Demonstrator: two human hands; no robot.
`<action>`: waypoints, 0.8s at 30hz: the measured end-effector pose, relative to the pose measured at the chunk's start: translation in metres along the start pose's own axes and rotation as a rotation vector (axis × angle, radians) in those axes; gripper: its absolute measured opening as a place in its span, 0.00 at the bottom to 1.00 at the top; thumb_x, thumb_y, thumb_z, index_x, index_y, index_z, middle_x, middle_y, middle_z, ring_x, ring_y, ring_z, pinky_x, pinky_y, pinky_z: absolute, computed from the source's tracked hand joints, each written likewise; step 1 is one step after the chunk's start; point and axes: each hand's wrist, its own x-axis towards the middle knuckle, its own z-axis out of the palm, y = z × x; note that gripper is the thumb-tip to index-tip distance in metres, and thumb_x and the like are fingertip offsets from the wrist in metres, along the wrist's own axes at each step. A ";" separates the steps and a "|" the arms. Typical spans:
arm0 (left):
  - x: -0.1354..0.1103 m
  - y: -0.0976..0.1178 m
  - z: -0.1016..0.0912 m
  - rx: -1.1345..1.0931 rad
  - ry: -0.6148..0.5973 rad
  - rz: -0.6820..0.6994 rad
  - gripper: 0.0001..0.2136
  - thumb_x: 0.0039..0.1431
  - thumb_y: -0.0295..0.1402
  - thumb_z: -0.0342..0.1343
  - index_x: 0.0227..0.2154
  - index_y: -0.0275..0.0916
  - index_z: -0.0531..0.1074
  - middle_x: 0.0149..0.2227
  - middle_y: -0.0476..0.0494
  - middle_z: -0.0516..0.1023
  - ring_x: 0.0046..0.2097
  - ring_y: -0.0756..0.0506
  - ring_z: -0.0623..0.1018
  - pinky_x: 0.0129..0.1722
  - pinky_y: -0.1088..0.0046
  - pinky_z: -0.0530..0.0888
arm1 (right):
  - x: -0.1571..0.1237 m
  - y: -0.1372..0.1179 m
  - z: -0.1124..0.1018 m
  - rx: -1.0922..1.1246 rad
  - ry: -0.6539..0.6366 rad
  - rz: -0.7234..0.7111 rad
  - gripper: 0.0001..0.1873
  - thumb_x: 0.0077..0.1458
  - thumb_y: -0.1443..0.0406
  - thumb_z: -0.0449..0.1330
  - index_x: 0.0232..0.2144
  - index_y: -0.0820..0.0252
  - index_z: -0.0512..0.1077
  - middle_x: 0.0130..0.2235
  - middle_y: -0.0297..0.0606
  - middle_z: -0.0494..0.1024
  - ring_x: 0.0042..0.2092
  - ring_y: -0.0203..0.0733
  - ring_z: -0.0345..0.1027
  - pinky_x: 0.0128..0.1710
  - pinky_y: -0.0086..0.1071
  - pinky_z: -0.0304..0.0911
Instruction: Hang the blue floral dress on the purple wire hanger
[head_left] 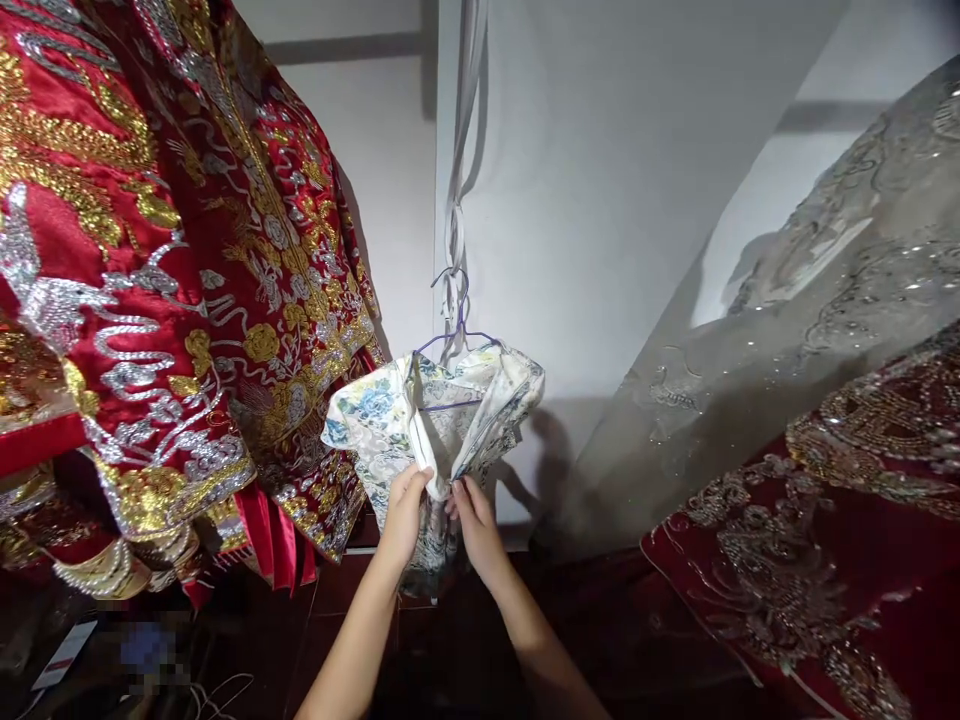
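Observation:
A white garment with a blue floral print [442, 420] hangs on a thin purple wire hanger [456, 335] from a white strap [455, 200] in front of a white wall. Both of my hands reach up to its lower front. My left hand [403, 515] pinches the left edge of the fabric, fingers closed on it. My right hand [474, 525] grips the right edge beside it, fingers curled into the cloth. The two hands are close together, almost touching.
A red robe with gold and silver embroidery [150, 300] hangs at the left. A sheer beaded grey fabric [787, 330] and another red embroidered garment [825, 560] fill the right. Dark floor [450, 660] lies below, with a small card [64, 655] at the lower left.

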 end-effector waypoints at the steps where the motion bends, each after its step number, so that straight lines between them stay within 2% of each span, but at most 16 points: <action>1: -0.002 0.002 0.001 -0.063 0.007 -0.020 0.11 0.55 0.41 0.60 0.31 0.37 0.76 0.28 0.48 0.76 0.34 0.45 0.74 0.37 0.73 0.69 | 0.000 -0.001 0.003 0.051 -0.008 0.009 0.22 0.62 0.45 0.52 0.28 0.55 0.66 0.26 0.34 0.69 0.30 0.41 0.65 0.32 0.34 0.61; 6: -0.010 0.012 0.004 -0.240 0.058 -0.079 0.13 0.51 0.39 0.64 0.35 0.35 0.78 0.30 0.46 0.79 0.36 0.44 0.77 0.39 0.71 0.72 | 0.001 -0.020 -0.003 0.190 -0.162 0.064 0.22 0.59 0.46 0.57 0.27 0.57 0.67 0.26 0.32 0.68 0.28 0.37 0.62 0.27 0.31 0.56; 11: -0.012 0.007 0.002 -0.258 0.026 -0.080 0.13 0.55 0.40 0.61 0.38 0.37 0.78 0.37 0.42 0.80 0.43 0.42 0.78 0.45 0.68 0.72 | -0.005 -0.023 -0.006 0.191 -0.090 0.096 0.20 0.58 0.49 0.60 0.26 0.58 0.68 0.24 0.31 0.68 0.25 0.35 0.60 0.24 0.29 0.53; 13: -0.011 -0.003 -0.001 -0.200 -0.002 -0.003 0.11 0.57 0.39 0.57 0.38 0.38 0.77 0.40 0.41 0.80 0.46 0.41 0.77 0.49 0.67 0.71 | -0.006 -0.022 -0.007 0.192 -0.039 0.105 0.19 0.57 0.51 0.61 0.24 0.58 0.67 0.23 0.30 0.67 0.24 0.34 0.59 0.24 0.29 0.52; 16: -0.013 -0.026 -0.007 0.039 -0.097 0.086 0.10 0.56 0.32 0.56 0.41 0.39 0.75 0.42 0.42 0.78 0.48 0.42 0.76 0.52 0.66 0.69 | -0.006 -0.020 -0.010 0.176 -0.032 0.147 0.20 0.57 0.52 0.59 0.21 0.58 0.65 0.19 0.28 0.62 0.21 0.32 0.54 0.22 0.29 0.48; 20: -0.017 -0.054 -0.009 0.277 -0.124 0.142 0.08 0.55 0.29 0.57 0.38 0.39 0.73 0.36 0.45 0.76 0.42 0.44 0.75 0.46 0.69 0.71 | -0.008 -0.016 -0.011 0.101 -0.151 0.169 0.21 0.59 0.54 0.56 0.19 0.58 0.64 0.16 0.26 0.59 0.19 0.31 0.50 0.22 0.29 0.46; 24: -0.014 -0.061 -0.011 0.288 -0.112 0.186 0.04 0.58 0.31 0.56 0.36 0.39 0.71 0.34 0.46 0.73 0.39 0.46 0.74 0.43 0.71 0.71 | -0.010 -0.022 -0.005 0.020 -0.344 0.167 0.19 0.61 0.57 0.54 0.23 0.60 0.70 0.16 0.28 0.63 0.20 0.32 0.54 0.23 0.28 0.50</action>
